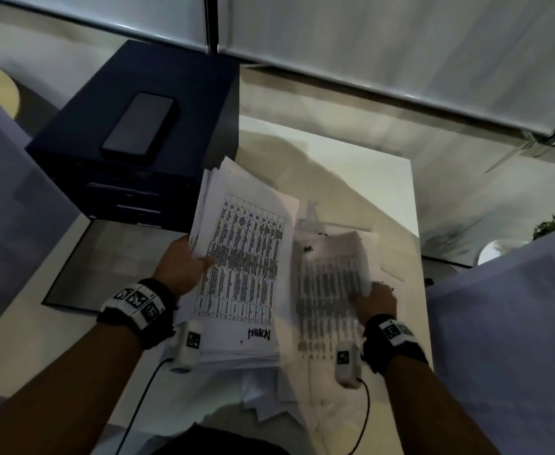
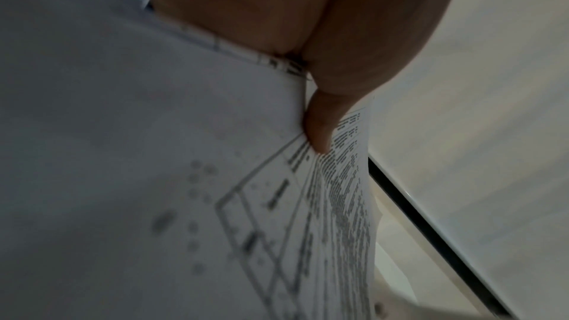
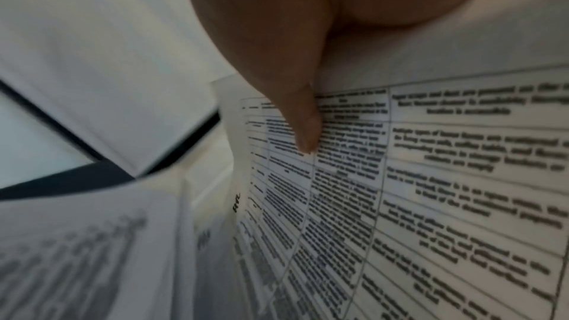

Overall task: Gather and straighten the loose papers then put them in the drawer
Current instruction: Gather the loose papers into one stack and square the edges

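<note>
On the table, head view:
Table (image 1: 384, 178): pale top, with a dark drawer unit (image 1: 138, 133) at its far left corner.
Phone (image 1: 139, 124): lies flat on top of the drawer unit, screen dark.
Drawers (image 1: 131, 198): two fronts show on the near face of the unit, both closed.
Stack of papers (image 1: 243, 257): a thick bundle of printed tables, raised off the table and tilted, its far edge near the drawer unit.
Left hand (image 1: 182, 262): grips the left edge of the stack, thumb on top of the printed page.
Second sheaf (image 1: 332, 274): blurred printed sheets just right of the stack, touching it along one side.
Right hand (image 1: 376, 298): holds the right edge of the second sheaf, fingers curled round it.
Loose sheets (image 1: 269, 399): a few white pages lie on the table below the raised stack.

Left wrist view:
Thumb (image 2: 317, 128): pressed onto the printed top page (image 2: 341, 203), pinching the bundle against the palm.

Right wrist view:
Thumb (image 3: 305, 125): lies on a page of boxed text (image 3: 431, 179), clamping it; the fingers under the sheets are hidden.
Other pages (image 3: 77, 252): a blurred bundle at lower left, close beside the held sheets.
</note>
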